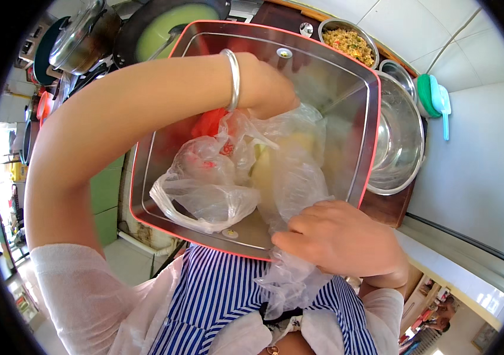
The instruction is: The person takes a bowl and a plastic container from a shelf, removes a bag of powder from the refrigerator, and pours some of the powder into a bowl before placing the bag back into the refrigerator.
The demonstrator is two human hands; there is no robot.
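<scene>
A large see-through plastic container with a red rim (369,164) stands before me, with thin clear plastic bags (207,199) and a red bag (209,122) inside. My left hand (274,91), a silver bangle at its wrist, reaches into the container at the clear bagging; its fingers are hidden. Near the front right of the rim, my right hand (336,239) is closed on a bunched clear plastic bag (298,182), whose end hangs over the rim against my striped apron. Pale yellow-green food, its kind unclear, shows through that bag.
Behind the container are a wok of pale green liquid (163,31) with a ladle and a steel bowl of chopped food (349,42). A lidded pot (74,40) is at the back left. Large empty metal bowls (393,137) stand close on the right, beside a light blue scoop (443,100).
</scene>
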